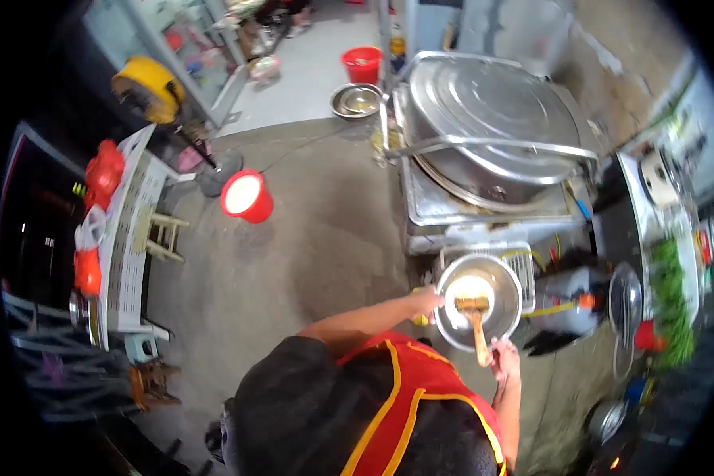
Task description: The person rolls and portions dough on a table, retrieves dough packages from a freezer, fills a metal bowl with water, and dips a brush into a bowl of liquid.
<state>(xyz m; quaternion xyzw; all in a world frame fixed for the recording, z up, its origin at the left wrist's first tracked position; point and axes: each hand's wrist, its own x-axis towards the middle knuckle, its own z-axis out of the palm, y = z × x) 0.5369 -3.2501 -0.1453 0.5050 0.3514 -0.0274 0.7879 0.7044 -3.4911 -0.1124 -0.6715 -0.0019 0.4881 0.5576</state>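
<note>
In front of my body is a round metal pot [504,297] with a bright shine inside. My left hand [427,302] is closed at its left rim, and something yellow shows just below that hand. A wooden-handled tool [477,329], perhaps a brush, leans in the pot; its broad head is inside and its handle crosses the near rim. My right hand [505,361] is closed at the near right rim, right beside the handle's end. Whether those fingers also touch the handle is hard to see.
Beyond the pot, a large lidded metal vessel [492,119] sits on a steel stove. A red bucket [247,197] stands on the floor to the left, near a yellow fan [151,89] and a white table [127,238]. Green vegetables [673,305] lie at the right.
</note>
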